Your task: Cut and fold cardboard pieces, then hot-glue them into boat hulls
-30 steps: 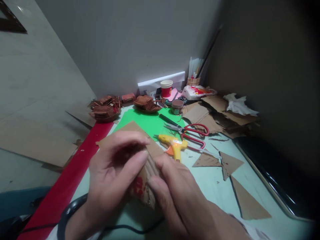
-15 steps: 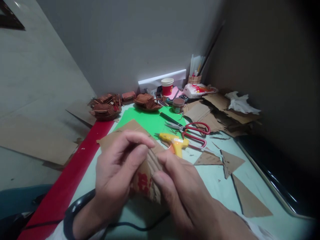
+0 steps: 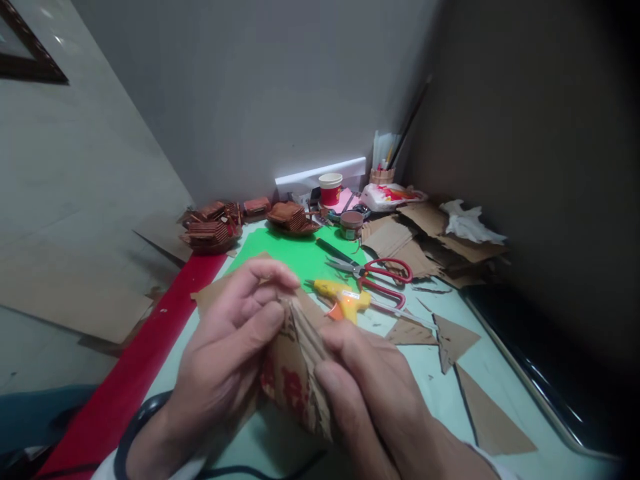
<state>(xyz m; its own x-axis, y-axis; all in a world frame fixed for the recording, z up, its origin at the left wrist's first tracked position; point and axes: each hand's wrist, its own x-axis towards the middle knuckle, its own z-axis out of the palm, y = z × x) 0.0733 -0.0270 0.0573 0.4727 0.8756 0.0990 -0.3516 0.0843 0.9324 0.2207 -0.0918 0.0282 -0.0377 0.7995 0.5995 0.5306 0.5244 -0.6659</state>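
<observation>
A bent piece of cardboard (image 3: 293, 373) with red print is held between both hands over the table. My left hand (image 3: 230, 340) is closed on its left side, thumb and index finger at the upper end. The thumb and fingers of my right hand (image 3: 370, 380) pinch its ridged right edge. Beneath the hands lies a flat cardboard sheet (image 3: 207, 293), mostly covered by them. A yellow glue gun (image 3: 345, 300) rests just beyond my right hand, near red-handled scissors (image 3: 385, 270) with their blades apart.
Green paper (image 3: 280, 250) lies at the back middle. Brown cardboard models (image 3: 210, 233) stand behind it, with a red paper cup (image 3: 331, 189) and a jar (image 3: 351, 225). Triangular cardboard pieces (image 3: 493, 413) and a black glossy object (image 3: 540, 360) are at right. A dark cable (image 3: 235, 472) runs along the front.
The printed cardboard has turned slightly, showing more of its printed face and upper end. My left thumb has shifted a little left. The whole view has tilted slightly upward.
</observation>
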